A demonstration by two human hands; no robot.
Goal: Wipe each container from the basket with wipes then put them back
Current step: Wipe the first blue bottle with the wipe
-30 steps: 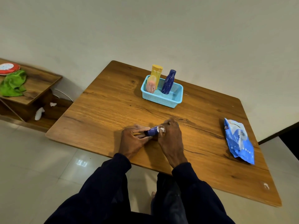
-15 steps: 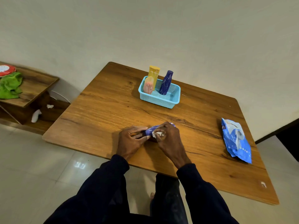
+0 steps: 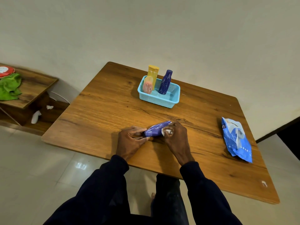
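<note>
A purple tube (image 3: 155,129) lies low over the wooden table (image 3: 105,114) near its front edge. My left hand (image 3: 129,141) pinches the tube's dark cap end. My right hand (image 3: 176,136) grips a crumpled white wipe (image 3: 167,131) against the tube's far part. At the back of the table stands a light blue basket (image 3: 159,99) holding a yellow bottle (image 3: 153,74), a pink container (image 3: 147,85) and a dark blue bottle (image 3: 165,82), all upright.
A blue pack of wipes (image 3: 236,138) lies near the table's right edge. To the left is a low wooden shelf (image 3: 32,88) with a green cloth (image 3: 9,87) and a red lid (image 3: 5,71). White scraps (image 3: 36,116) lie on its lower board.
My right hand with the wipe has slid along the tube toward its far end, and more of the purple tube now shows between my hands. My left hand keeps its hold.
</note>
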